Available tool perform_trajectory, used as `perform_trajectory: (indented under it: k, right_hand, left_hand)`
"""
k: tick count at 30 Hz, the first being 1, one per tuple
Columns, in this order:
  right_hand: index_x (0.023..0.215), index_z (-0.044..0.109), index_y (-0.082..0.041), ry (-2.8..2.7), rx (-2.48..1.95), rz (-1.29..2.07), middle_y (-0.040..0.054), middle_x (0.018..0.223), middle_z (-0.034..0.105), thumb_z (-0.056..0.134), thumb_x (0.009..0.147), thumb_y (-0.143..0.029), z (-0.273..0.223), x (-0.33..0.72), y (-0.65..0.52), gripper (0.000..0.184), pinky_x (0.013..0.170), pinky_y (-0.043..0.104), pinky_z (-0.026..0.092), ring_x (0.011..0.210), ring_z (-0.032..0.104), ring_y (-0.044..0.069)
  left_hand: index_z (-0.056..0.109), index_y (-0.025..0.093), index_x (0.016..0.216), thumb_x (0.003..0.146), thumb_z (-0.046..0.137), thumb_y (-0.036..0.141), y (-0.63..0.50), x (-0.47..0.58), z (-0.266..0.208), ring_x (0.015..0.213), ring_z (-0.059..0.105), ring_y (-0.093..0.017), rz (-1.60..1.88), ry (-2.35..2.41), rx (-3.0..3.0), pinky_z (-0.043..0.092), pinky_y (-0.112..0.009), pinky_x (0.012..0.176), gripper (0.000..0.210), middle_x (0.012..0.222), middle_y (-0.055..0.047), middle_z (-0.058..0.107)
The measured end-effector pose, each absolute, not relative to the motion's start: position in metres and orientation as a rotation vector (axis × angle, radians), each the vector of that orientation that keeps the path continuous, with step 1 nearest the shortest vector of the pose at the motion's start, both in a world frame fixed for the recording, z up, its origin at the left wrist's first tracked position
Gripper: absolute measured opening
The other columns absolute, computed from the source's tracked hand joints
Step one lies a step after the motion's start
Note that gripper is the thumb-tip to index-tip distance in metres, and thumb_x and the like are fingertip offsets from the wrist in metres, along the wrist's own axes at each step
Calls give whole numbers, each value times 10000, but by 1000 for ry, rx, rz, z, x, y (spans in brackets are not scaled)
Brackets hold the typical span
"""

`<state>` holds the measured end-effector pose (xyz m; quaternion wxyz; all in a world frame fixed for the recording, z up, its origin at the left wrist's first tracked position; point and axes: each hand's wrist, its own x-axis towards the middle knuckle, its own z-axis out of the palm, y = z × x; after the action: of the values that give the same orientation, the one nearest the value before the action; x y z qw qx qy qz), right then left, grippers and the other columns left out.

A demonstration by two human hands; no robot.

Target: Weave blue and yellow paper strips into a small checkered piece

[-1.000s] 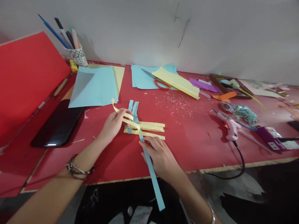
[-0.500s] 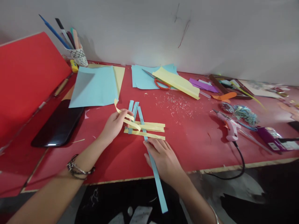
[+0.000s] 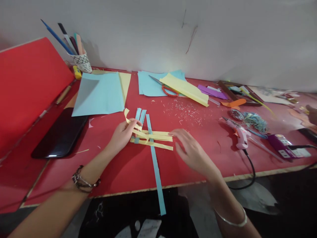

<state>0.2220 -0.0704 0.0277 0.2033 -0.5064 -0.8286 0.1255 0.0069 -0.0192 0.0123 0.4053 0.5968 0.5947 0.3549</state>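
Several yellow paper strips (image 3: 163,145) lie crosswise with blue paper strips in a partly woven patch on the red table. My left hand (image 3: 123,134) pinches yellow strips folded back at the patch's left side; one end curls up beyond the fingers. A long blue paper strip (image 3: 156,172) passes through the patch, and its near end hangs over the table's front edge. Two shorter blue strip ends (image 3: 140,115) stick out past the left fingers. At the right ends of the yellow strips is my right hand (image 3: 189,150), fingers apart, fingertips close to or touching the upper strip.
Blue paper sheets (image 3: 99,94) and a dark phone (image 3: 59,135) lie left. Orange-handled scissors (image 3: 170,91) rest by a yellow sheet (image 3: 185,87) at the back. A glue gun (image 3: 239,132), its cord and a purple power strip (image 3: 279,145) are right. A pen cup (image 3: 83,62) stands back left.
My right hand has let go of the long blue strip and moved right and up to the yellow strips' ends. The blue strip's near end has swung left. My left hand keeps its pinch.
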Motion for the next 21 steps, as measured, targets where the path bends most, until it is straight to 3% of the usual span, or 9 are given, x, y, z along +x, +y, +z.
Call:
perform_trajectory:
  k: [6, 11, 15, 21]
  right_hand:
    - [1061, 545, -130, -2372, -1717, 382, 107, 1035, 553, 491, 789, -170, 25, 213, -36, 280, 790, 378, 453, 958, 535, 224]
    - [945, 585, -138, -2309, -1693, 423, 78, 961, 548, 514, 767, -132, 20, 207, -27, 192, 702, 302, 444, 813, 556, 161]
    - [838, 590, -142, -2319, -1663, 449, 53, 860, 560, 522, 737, -92, 19, 209, -22, 132, 681, 276, 420, 775, 540, 150]
    - [993, 558, -158, -2348, -1383, 686, 48, 918, 594, 477, 720, -64, 21, 210, -13, 300, 690, 262, 414, 775, 541, 129]
  left_hand:
    - [546, 197, 689, 801, 315, 381, -20, 8, 12, 465, 430, -131, 771, 1489, 1709, 340, -227, 460, 316, 499, 34, 446]
    - [553, 194, 711, 778, 410, 389, -19, 8, 4, 665, 510, -145, 773, 1424, 1921, 402, -247, 589, 251, 744, -3, 507]
    - [529, 190, 711, 746, 503, 407, -21, 11, -1, 677, 521, -139, 683, 1416, 2098, 395, -236, 549, 222, 828, -10, 484]
    - [523, 178, 750, 747, 530, 327, -21, 14, -6, 534, 475, -85, 576, 1467, 2340, 339, -219, 459, 150, 924, -29, 497]
